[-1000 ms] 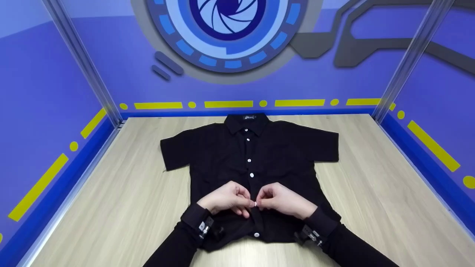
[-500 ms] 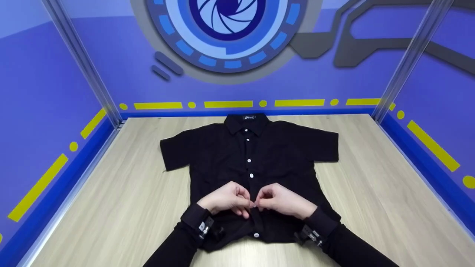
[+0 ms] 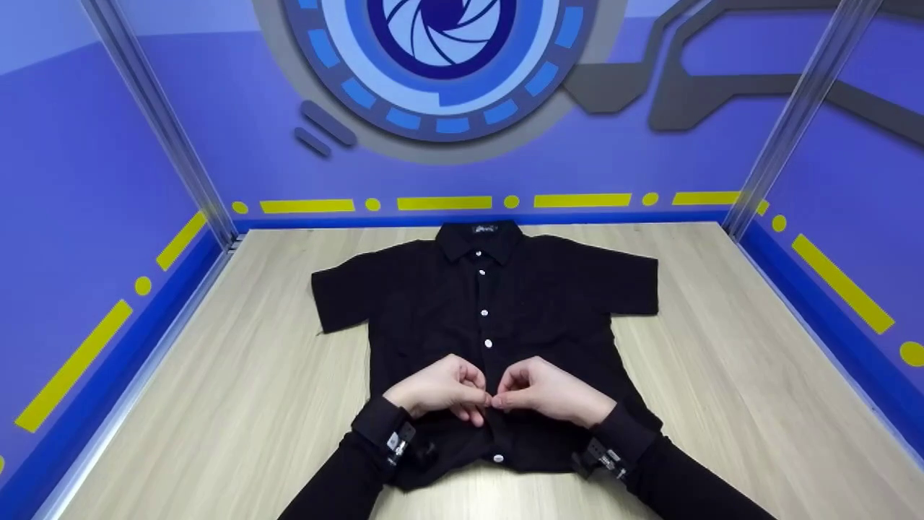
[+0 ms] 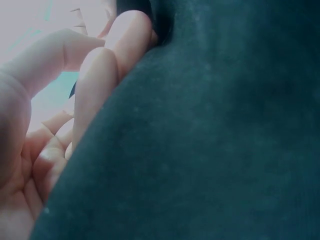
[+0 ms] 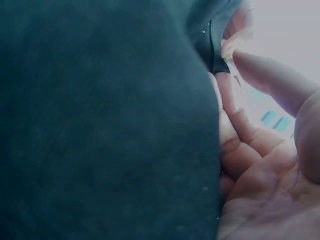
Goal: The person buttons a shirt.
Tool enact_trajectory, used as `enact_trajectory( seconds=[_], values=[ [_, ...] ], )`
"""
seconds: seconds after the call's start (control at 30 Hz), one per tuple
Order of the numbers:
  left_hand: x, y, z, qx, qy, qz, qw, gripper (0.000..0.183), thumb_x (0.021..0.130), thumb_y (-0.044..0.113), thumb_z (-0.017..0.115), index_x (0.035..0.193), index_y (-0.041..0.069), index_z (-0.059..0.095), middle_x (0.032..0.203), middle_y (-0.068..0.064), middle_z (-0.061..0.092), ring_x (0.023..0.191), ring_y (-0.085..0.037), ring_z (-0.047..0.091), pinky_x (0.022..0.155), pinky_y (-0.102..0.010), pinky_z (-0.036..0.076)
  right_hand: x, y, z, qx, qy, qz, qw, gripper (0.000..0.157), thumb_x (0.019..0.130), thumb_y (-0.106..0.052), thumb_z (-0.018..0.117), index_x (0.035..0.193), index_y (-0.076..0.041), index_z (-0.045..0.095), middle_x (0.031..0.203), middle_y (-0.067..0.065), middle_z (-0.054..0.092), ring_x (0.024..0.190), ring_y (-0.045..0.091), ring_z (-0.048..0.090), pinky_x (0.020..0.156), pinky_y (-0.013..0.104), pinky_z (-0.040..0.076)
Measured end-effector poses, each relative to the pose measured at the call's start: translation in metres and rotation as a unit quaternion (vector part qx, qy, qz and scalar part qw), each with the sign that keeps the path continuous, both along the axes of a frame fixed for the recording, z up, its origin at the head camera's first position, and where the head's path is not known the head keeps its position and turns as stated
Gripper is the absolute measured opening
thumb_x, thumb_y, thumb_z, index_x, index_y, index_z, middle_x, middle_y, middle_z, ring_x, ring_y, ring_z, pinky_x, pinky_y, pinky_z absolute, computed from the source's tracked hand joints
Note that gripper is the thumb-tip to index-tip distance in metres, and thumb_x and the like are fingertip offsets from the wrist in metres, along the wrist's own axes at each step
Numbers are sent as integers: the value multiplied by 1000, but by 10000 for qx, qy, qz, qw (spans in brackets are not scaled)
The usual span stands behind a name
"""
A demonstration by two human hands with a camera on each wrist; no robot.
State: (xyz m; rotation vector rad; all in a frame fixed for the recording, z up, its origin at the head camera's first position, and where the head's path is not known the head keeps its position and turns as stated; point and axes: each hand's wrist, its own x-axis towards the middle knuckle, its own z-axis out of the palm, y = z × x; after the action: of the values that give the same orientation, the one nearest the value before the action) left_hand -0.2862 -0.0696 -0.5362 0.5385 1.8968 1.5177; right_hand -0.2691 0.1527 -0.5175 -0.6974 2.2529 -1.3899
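Note:
A black short-sleeved shirt (image 3: 426,303) lies front up, its collar toward the back wall. At the lower placket my left hand (image 3: 440,386) pinches the cloth with thumb and fingers. My right hand (image 3: 552,390) pinches the placket right beside it, the two sets of fingertips touching or nearly so. A white button (image 3: 489,344) shows just above the hands and a bottom button (image 3: 498,458) below them. Whatever sits between the fingertips is hidden in the head view. In the right wrist view, a dark fabric edge (image 5: 220,65) runs up to the thumb and index finger.
The shirt is spread on a light wood-grain table (image 3: 238,375). A blue-purple printed panel (image 3: 195,108) stands behind, with side panels and metal corner posts (image 3: 794,115). Dark straps with small devices (image 3: 606,458) sit on both wrists.
The white button seen between the fingertips a second ago has gone out of sight. The fingertips have shifted very slightly left and down; the rest of the shirt lies almost the same.

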Motion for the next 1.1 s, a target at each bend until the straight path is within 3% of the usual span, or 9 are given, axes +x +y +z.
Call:
enact_trajectory(
  seconds=[0.53, 0.8, 1.1],
  values=[
    [0, -1, 1, -167, 180, -278, 9993, 9, 85, 15, 69, 80, 10, 63, 77, -9, 74, 62, -14, 70, 52, -22, 53, -3, 3, -1, -8, -158, 152, 9998, 17, 84, -23, 75, 84, -6, 71, 74, -1, 66, 68, 5, 57, 59, 16, 45],
    [0, -1, 0, -170, 245, -369, 9989, 10, 86, 16, 68, 81, 10, 62, 75, -9, 73, 62, -14, 70, 52, -21, 53, -3, 4, 0, -149, -289, 270, 9991, 12, 84, -13, 73, 89, -2, 72, 82, 11, 70, 72, 7, 59, 64, 17, 47],
    [-1, -2, -1, -120, 213, -397, 9989, 14, 88, 21, 70, 84, 9, 65, 77, -8, 74, 61, -13, 69, 50, -20, 52, -4, 7, 1, -149, -413, 315, 9985, 13, 86, -14, 71, 90, -1, 71, 84, 17, 71, 74, 11, 61, 66, 19, 49]
  ],
)
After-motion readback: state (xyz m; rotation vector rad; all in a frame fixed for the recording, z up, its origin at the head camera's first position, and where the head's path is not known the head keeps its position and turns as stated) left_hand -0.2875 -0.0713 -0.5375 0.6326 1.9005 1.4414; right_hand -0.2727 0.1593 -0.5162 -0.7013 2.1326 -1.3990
